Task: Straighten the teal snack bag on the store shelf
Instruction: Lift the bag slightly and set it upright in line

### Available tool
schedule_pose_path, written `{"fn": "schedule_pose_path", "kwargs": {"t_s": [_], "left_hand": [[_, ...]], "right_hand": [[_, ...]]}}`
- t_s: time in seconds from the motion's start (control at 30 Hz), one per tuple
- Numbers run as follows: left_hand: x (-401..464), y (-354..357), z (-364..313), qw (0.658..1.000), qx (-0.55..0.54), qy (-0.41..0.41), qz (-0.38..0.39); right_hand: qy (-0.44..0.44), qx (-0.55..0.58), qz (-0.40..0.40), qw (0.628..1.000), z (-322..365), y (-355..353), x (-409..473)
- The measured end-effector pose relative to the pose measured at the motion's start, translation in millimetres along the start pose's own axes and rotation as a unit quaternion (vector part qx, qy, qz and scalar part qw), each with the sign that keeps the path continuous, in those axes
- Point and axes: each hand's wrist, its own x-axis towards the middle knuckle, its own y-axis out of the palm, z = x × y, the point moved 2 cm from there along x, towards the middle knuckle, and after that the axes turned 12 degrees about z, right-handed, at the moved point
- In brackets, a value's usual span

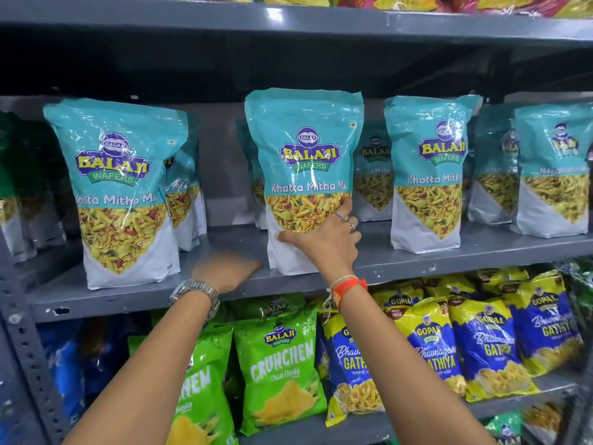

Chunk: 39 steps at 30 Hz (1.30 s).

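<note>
A teal and white snack bag (303,155) stands upright at the middle of the grey shelf (224,284), close to its front edge. My right hand (324,242) grips the bag's lower right part, thumb across the front and fingers around its right side. My left hand (227,271) lies blurred on the shelf just left of the bag's bottom, holding nothing, its fingertips near the bag's base.
More teal bags stand in rows to the left (118,187) and right (426,168). Green bags (279,364) and blue-yellow bags (436,348) fill the shelf below. Another shelf (288,20) hangs overhead.
</note>
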Motion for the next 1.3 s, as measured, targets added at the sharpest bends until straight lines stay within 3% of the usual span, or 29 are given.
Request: {"fn": "schedule_pose_path", "kwargs": {"t_s": [0.57,0.83,1.3], "left_hand": [[-1.0,0.3,-0.9,1.000,0.002,0.006,-0.016],[-2.0,0.5,-1.4,1.000,0.000,0.004,-0.017],[-4.2,0.5,-2.8,1.000,-0.005,0.003,-0.026]], "right_hand": [[-0.076,0.003,-0.078,0.994,-4.7,-10.4,-16.7],[-0.044,-0.003,-0.039,0.998,-4.9,10.0,-13.9],[-0.036,-0.038,-0.077,0.996,-5.7,21.3,3.1]]}}
